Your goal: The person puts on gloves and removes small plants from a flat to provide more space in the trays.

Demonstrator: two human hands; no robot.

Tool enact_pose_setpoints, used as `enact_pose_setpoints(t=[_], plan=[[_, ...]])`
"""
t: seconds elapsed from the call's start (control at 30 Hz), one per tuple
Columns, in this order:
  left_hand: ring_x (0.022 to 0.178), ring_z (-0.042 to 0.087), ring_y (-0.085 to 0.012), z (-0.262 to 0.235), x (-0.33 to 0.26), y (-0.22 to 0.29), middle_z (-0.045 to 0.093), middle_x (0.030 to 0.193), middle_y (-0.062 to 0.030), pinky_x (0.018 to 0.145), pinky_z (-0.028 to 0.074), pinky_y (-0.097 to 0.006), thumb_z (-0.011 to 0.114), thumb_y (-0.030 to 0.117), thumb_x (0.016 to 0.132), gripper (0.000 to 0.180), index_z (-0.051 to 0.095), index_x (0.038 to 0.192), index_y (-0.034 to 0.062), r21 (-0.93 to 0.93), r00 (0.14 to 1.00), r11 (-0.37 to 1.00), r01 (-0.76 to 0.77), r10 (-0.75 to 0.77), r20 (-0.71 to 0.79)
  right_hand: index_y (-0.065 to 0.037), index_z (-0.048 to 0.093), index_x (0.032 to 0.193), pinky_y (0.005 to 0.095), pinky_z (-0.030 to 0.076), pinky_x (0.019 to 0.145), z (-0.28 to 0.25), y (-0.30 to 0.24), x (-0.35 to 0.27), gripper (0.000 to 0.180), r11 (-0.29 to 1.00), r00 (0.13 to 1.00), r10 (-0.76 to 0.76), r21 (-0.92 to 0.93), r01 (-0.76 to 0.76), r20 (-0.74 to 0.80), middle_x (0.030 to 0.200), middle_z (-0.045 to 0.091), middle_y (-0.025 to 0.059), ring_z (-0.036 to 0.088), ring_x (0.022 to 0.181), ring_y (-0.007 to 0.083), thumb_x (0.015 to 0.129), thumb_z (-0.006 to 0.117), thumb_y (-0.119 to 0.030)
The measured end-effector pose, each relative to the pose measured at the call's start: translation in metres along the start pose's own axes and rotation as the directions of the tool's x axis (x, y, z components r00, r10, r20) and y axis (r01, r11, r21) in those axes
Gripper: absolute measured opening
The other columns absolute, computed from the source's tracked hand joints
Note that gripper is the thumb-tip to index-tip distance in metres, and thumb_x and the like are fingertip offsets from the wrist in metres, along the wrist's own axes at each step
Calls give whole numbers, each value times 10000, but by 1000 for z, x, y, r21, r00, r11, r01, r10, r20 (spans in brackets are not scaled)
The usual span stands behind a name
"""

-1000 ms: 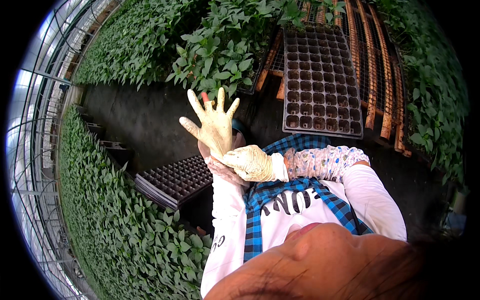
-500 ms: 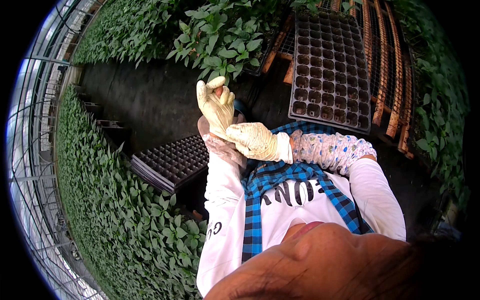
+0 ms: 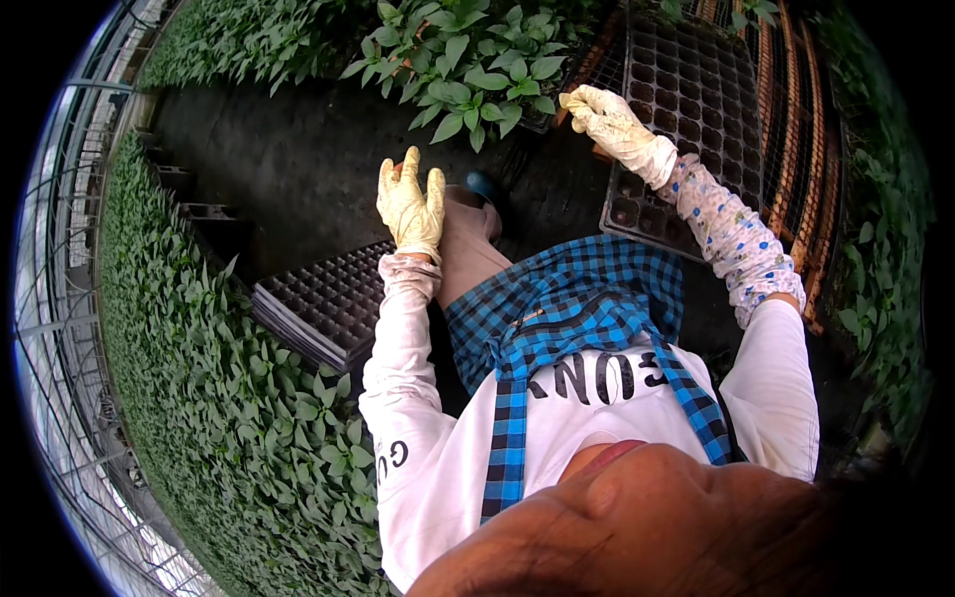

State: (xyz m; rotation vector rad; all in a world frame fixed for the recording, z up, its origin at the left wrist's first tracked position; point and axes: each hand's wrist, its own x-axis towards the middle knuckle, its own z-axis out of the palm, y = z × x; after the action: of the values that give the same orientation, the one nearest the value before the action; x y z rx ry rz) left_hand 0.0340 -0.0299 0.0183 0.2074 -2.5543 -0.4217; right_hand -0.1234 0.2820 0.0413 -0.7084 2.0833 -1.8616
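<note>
Both my hands wear pale yellow gloves. My left hand [image 3: 411,207] is held up with fingers apart, nothing in it; bare skin shows near one fingertip. It is nearest to a stack of black cell trays [image 3: 323,303] at the left. My right hand [image 3: 612,127] reaches forward right, its fingers curled together; whether anything is in them is hidden. It hovers beside a black seedling tray [image 3: 686,95], whose cells hold no plants, and right of leafy green seedlings [image 3: 477,85]. A flowered sleeve [image 3: 731,234] covers my right forearm.
Rusty metal bench bars [image 3: 796,149] run along the right, under the black tray. Dense seedling beds [image 3: 229,408] fill the left side and the far end. Dark ground cover [image 3: 279,149] lines the aisle. Greenhouse framing [image 3: 60,229] curves at far left.
My right hand has let go of the left glove's cuff and moved forward and right toward the tray. My left hand has shifted left and down, its fingers spreading.
</note>
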Motion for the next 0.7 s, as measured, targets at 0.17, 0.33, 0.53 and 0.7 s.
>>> enact_pose_setpoints(t=[0.17, 0.33, 0.53, 0.7], plan=[[1442, 341, -388, 19, -8, 13, 546, 1405, -192, 1158, 266, -521, 616, 477, 916, 707, 482, 1480, 71, 85, 994, 996, -9, 0, 107, -11, 626, 1056, 271, 516, 668, 5, 62, 76, 191, 966, 935, -181, -125, 228, 306, 868, 644, 5, 604, 735, 133, 991, 520, -156], [1383, 424, -380, 22, -6, 13, 597, 1332, -169, 1138, 299, -512, 628, 443, 910, 620, 580, 1379, 41, 144, 992, 988, -47, 29, 123, -53, 619, 988, 339, 507, 709, 35, 78, 140, 127, 626, 939, -333, -727, 283, 79, 904, 636, 69, 611, 865, 220, 942, 500, -65], [1361, 448, -369, 21, -6, 9, 632, 1280, -165, 1120, 320, -497, 644, 435, 906, 578, 626, 1321, 33, 148, 991, 989, -26, 7, 131, 3, 609, 1211, 344, 533, 759, 47, 65, 171, 306, 974, 934, -170, -195, 112, -315, 1073, 707, 96, 665, 952, 209, 1007, 570, -222], [1315, 490, -383, 24, -2, 10, 638, 1261, -201, 1082, 367, -508, 639, 446, 921, 531, 653, 1283, 57, 139, 991, 989, -39, 21, 133, -43, 658, 1087, 393, 554, 776, 45, 60, 180, 205, 840, 984, -90, -543, -8, -154, 1009, 706, 135, 684, 939, 307, 910, 634, -145]])
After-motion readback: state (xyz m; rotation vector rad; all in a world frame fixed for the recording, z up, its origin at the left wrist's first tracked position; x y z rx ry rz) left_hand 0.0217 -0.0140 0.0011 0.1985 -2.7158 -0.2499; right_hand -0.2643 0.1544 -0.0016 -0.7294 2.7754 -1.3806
